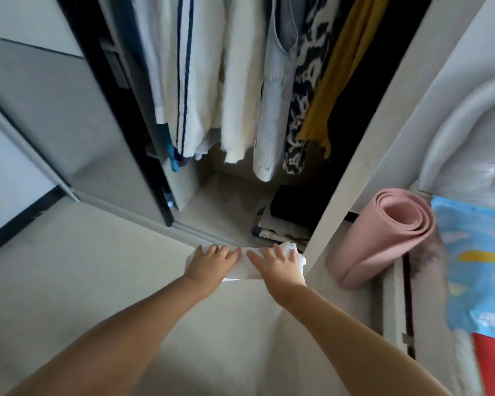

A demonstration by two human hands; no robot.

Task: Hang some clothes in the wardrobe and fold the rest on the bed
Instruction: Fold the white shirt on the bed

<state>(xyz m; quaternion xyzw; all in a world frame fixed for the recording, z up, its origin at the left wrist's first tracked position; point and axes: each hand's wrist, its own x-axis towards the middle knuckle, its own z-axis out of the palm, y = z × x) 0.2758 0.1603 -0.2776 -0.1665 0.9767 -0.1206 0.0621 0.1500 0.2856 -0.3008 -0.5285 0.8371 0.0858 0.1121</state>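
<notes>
A folded white garment [245,267] lies low down at the wardrobe's front edge, mostly under my hands. My left hand [210,262] rests flat on its left part with fingers spread. My right hand [277,264] lies on its right part, fingers stretched forward; a crumpled white corner [290,248] shows past the fingertips. Whether any finger curls under the cloth is hidden. Above, inside the open wardrobe [229,201], hang several clothes: white pieces [206,81], a pale denim one [275,104], a black-and-white patterned one [306,95] and a mustard one [335,75].
A stack of folded clothes [286,221] sits on the wardrobe floor at the right. The grey sliding door [69,124] stands at the left, a white side panel [363,167] at the right. A rolled pink mat [389,235] leans beside the bed [480,267] with its blue cover.
</notes>
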